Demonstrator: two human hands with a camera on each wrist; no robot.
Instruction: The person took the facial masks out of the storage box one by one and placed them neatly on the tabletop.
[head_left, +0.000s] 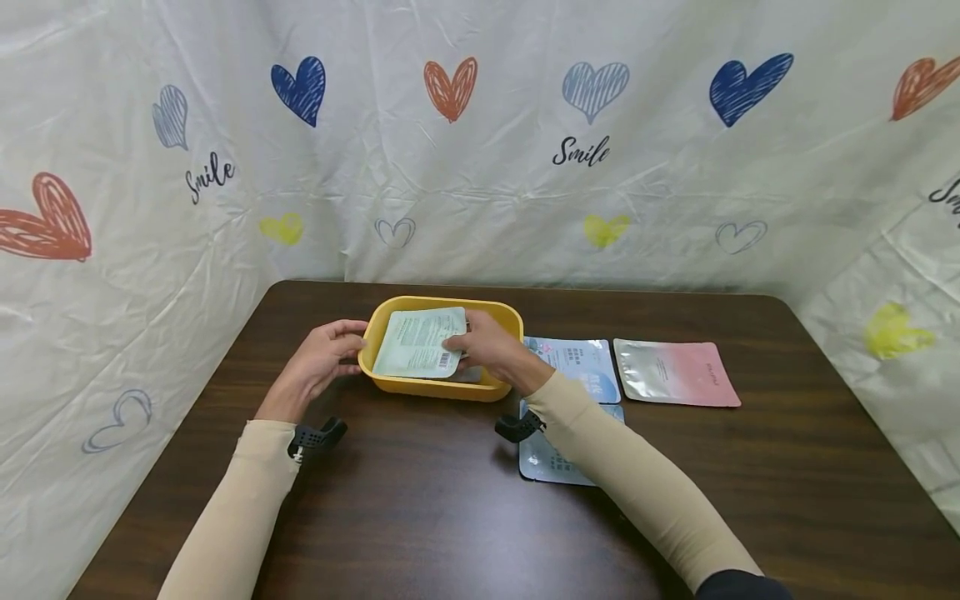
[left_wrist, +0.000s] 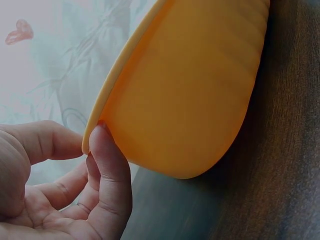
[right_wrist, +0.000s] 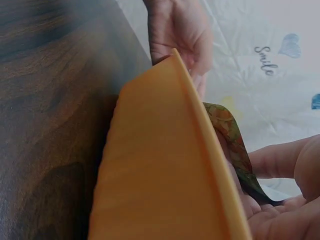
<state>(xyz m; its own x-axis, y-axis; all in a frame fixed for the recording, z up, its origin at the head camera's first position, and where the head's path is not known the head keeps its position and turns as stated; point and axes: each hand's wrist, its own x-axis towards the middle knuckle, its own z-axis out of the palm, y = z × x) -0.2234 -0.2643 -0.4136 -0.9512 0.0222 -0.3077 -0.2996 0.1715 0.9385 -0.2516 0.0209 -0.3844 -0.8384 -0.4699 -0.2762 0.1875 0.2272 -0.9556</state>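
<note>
A heart-printed cloth hangs beyond the left grip and right grip, a dark tabletop beneath them. Right of the left grip, which pinches its rim, sits a yellow basket. The right grip is clamped on a pale green packet over the basket, with two blue packets and a pink-and-silver packet to its right.

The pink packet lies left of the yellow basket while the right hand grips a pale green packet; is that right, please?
Not quite: the head view shows the pink packet right of the yellow basket; the right hand does grip a pale green packet.
</note>
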